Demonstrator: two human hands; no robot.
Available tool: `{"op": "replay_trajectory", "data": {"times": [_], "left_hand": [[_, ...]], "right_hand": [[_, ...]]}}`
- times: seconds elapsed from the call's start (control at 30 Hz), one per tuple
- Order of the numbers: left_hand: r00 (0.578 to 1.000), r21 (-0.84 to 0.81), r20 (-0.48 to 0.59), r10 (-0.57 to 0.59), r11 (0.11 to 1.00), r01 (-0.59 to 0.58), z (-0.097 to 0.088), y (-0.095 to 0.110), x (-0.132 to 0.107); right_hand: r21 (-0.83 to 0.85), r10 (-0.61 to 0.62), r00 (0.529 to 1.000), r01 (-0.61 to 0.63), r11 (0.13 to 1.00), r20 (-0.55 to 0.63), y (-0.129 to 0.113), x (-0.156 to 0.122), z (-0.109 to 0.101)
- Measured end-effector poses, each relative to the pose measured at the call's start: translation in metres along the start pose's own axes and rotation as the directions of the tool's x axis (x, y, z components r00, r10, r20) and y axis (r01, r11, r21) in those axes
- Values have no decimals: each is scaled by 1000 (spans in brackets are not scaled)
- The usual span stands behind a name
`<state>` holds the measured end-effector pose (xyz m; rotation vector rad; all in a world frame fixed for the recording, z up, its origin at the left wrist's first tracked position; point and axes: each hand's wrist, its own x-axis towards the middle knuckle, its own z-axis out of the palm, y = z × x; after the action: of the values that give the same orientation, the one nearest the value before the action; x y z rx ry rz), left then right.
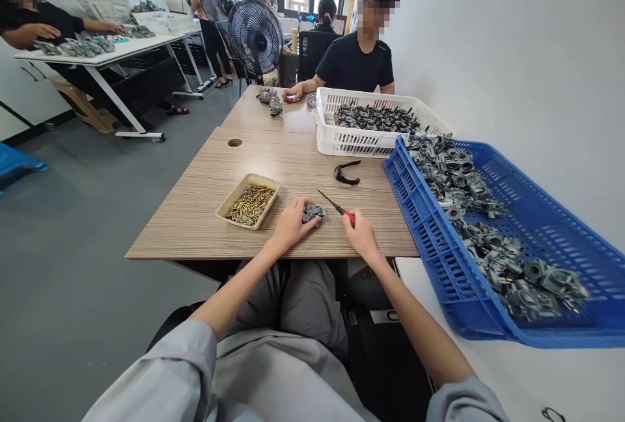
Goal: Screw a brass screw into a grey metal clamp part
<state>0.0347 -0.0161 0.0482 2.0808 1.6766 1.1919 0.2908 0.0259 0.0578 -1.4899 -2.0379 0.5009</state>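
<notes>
Left hand (293, 225) clamped on a grey die-cast metal carburetor body (313, 213), held low near the front edge of the wood-grain table (195, 226), probably for steadiness. Right hand (359, 234) just apart, closed on a red-handled steel screwdriver (347, 217), shaft angled away from the metal body. Beside the left hand, a shallow beige tray (263, 178) of small brass fittings (250, 205), seemingly placed for easy reach. Off to the right, a blue plastic crate (415, 226) heaped with similar grey castings (454, 174).
</notes>
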Motion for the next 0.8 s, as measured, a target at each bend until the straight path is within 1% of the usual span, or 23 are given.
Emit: {"op": "replay_trajectory", "data": {"times": [0.03, 0.13, 0.27, 0.37, 0.43, 0.53, 0.67, 0.8], "left_hand": [[1000, -8, -13, -17, 1000, 16, 1, -2, -2], [999, -28, -30, -39, 999, 38, 1, -6, -7], [999, -53, -2, -39, 998, 39, 2, -11, -8], [998, -75, 22, -50, 996, 52, 5, -14, -8], [998, -76, 27, -60, 995, 62, 6, -16, -7], [997, -65, 31, -71, 995, 73, 8, -18, -7], [997, -57, 24, -70, 996, 72, 8, -18, -7], [996, -45, 15, -83, 995, 84, 8, -17, -7]], "right_hand": [[71, -4, 1000, 3, 997, 6, 0, 4, -9], [214, -104, 994, 98, 972, 14, -3, 11, -44], [253, -181, 983, 174, 952, 4, -20, 7, -92], [219, -238, 971, 230, 948, 13, -34, -3, -118], [184, -285, 958, 276, 943, 25, -41, -10, -128], [158, -368, 928, 355, 921, 57, -48, -17, -136], [149, -456, 885, 441, 885, 94, -54, -22, -139], [152, -492, 865, 475, 867, 102, -59, -24, -139]]}}
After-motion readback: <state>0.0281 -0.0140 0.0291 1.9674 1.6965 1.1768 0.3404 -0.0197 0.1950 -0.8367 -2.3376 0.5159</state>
